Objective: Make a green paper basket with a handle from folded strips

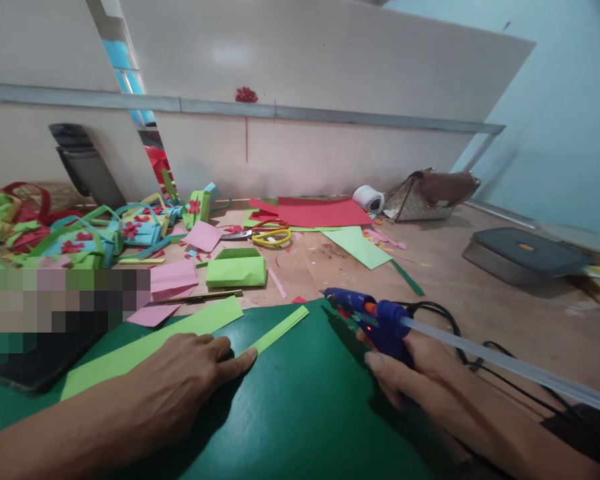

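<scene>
The left hand (pixel 180 380) lies flat on a paper strip (pixel 275 331) atop the large sheet (pixel 290 413) at the table's near edge, with the right hand (pixel 420 380) to its right holding a glue gun (pixel 370 317). Behind them sit a folded paper (pixel 236 270) and, farther back, scissors (pixel 265 233). Paper baskets (pixel 80 233) crowd the far left; a handbag (pixel 430 195) and a lidded box (pixel 523 253) stand to the right.

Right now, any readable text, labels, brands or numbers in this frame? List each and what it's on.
None readable.
Glue gun in the right hand: no legible brand or label.
Handbag: patterned side, too small to read.
Grey lidded box: orange mark on the lid, too blurred to read.
Phone beside the left hand: dark screen, nothing shown.
</scene>
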`<state>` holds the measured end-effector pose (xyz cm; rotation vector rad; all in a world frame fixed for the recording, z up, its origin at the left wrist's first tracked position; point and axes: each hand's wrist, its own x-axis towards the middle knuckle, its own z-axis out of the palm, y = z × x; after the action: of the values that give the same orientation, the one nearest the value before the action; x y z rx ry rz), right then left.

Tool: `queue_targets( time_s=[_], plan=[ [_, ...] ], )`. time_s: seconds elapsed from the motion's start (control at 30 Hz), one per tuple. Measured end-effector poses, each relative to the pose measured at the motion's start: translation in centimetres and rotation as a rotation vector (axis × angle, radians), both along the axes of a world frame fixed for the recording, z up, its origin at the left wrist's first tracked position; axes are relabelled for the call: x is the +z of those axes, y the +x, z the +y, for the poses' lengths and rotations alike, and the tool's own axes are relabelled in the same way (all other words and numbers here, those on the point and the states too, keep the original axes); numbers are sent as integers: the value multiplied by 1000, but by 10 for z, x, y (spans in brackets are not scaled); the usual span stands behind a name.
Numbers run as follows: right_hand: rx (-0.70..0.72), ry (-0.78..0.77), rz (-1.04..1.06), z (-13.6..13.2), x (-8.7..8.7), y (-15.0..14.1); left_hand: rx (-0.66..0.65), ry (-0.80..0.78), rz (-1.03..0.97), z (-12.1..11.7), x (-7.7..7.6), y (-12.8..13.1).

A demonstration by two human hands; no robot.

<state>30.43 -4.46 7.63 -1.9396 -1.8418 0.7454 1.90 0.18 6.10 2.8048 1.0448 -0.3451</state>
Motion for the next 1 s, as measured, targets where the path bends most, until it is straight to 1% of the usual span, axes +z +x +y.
queue_targets(
  time_s=[0.1,0.23,0.3,0.37,0.43,0.5,0.6,0.67,0.77,0.9,1.0],
  plan=[
    [35,-19,8,1,3,-1,46,-43,69,-12,-6,-9],
    [76,-53,-11,3,5,-2,7,-8,40,-26,-20,-19],
    [69,-81,-42,5,2,-2,25,9,23,-30,-22,-19],
    [75,-84,-58,8,-3,-2,60,7,10,-29,-20,-15],
    [102,-69,-45,11,-8,-1,68,4,-21,-25,-17,-8],
    [110,-66,-10,13,-11,1,45,14,-77,-17,-17,0],
    [115,-63,51,13,-11,2,4,54,-144,-5,-23,11],
    [111,-48,70,12,-11,3,4,72,-160,3,-28,17],
    [98,-82,117,12,-11,1,55,87,-191,14,-35,27],
    [123,-194,257,11,-12,-2,177,132,-250,28,-40,40],
    [151,-252,298,11,-11,-4,199,168,-239,34,-41,49]
  ],
)
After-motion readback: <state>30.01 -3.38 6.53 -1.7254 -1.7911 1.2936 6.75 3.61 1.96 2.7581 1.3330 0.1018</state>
